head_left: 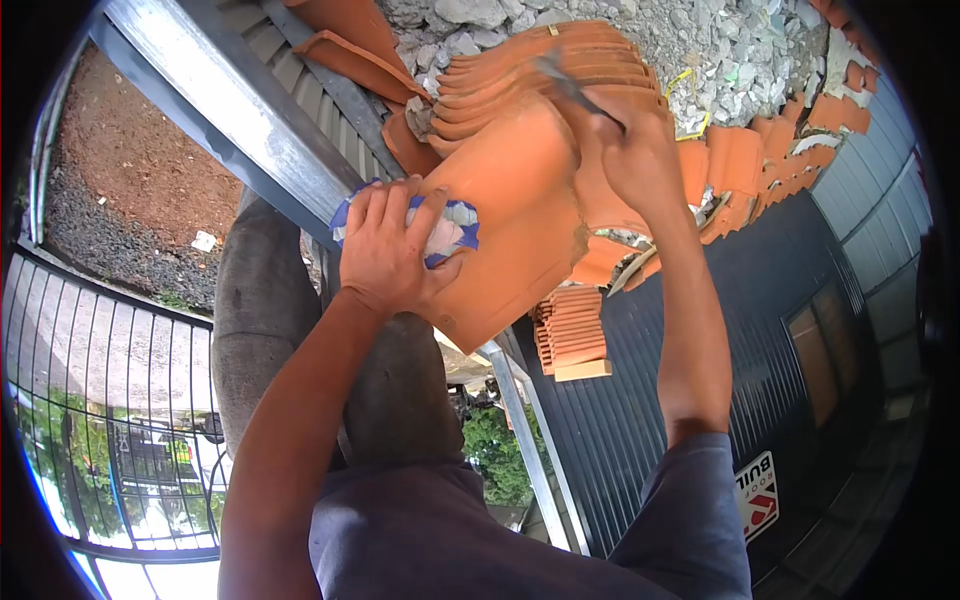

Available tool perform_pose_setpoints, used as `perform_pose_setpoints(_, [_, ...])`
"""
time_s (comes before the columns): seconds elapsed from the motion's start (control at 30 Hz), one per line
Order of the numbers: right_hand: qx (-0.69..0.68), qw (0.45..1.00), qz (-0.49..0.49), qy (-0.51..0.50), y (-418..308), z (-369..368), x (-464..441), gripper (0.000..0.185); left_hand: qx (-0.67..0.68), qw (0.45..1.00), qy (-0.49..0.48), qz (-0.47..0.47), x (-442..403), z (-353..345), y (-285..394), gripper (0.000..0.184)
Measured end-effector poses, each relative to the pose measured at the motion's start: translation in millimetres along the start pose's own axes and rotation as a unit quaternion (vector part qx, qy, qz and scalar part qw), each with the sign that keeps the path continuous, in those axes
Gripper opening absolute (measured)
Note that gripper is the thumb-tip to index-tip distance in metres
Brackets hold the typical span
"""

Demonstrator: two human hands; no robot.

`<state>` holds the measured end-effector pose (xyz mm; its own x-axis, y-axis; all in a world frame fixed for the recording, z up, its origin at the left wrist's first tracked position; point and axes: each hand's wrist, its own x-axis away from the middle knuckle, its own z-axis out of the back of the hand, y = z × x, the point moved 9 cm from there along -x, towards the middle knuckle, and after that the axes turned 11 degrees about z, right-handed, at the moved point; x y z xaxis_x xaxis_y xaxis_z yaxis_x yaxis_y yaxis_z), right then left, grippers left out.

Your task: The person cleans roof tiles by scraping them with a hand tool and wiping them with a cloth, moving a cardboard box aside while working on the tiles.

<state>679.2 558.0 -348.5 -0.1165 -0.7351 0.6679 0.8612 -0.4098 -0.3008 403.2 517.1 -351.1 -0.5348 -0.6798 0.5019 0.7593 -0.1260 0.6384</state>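
Observation:
A curved orange clay tile point(510, 220) lies tilted above my lap, its right edge jagged. My left hand point(390, 240) presses a crumpled blue and white cloth point(455, 225) against the tile's left part, with its fingers wrapped over it. At the upper right my right hand point(635, 150) is closed round a dark metal tool point(575, 88). The tool's head is blurred and points up and left, over the tile's upper edge. Behind the tile a row of stacked orange tiles point(530, 65) leans together.
A metal beam point(260, 110) runs down from the upper left. Grey rubble point(740, 50) and broken orange tiles point(740, 160) lie at the upper right. Below them are a small tile stack point(570, 325) and a dark corrugated wall point(720, 330). A barred fence point(100, 350) stands lower left.

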Motion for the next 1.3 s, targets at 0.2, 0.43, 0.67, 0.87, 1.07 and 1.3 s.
perform_pose_setpoints(0.2, [-0.118,0.991,0.033,0.054,-14,-15,14,0.032,-0.003,1.0,-0.01,-0.004,0,1,4,0.081])
perform_pose_setpoints(0.43, [-0.252,0.947,-0.06,0.187,26,-28,120,0.032,-0.003,1.0,0.001,-0.014,1,3,7,0.08])
perform_pose_setpoints(0.67, [-0.252,0.944,-0.006,0.215,0,-35,82,0.033,-0.007,1.0,-0.008,-0.013,0,2,10,0.08])
perform_pose_setpoints(0.87, [-0.278,0.937,-0.013,0.21,13,-35,113,0.033,-0.021,1.0,-0.017,-0.011,-2,2,12,0.078])
perform_pose_setpoints(1.07, [-0.279,0.952,0.047,0.119,50,-76,62,0.042,0.022,1.0,-0.007,-0.006,8,-17,7,0.08])
perform_pose_setpoints(1.3, [-0.117,0.981,0.063,0.143,46,-87,111,0.045,0.047,0.999,-0.028,-0.002,9,-37,1,0.079])
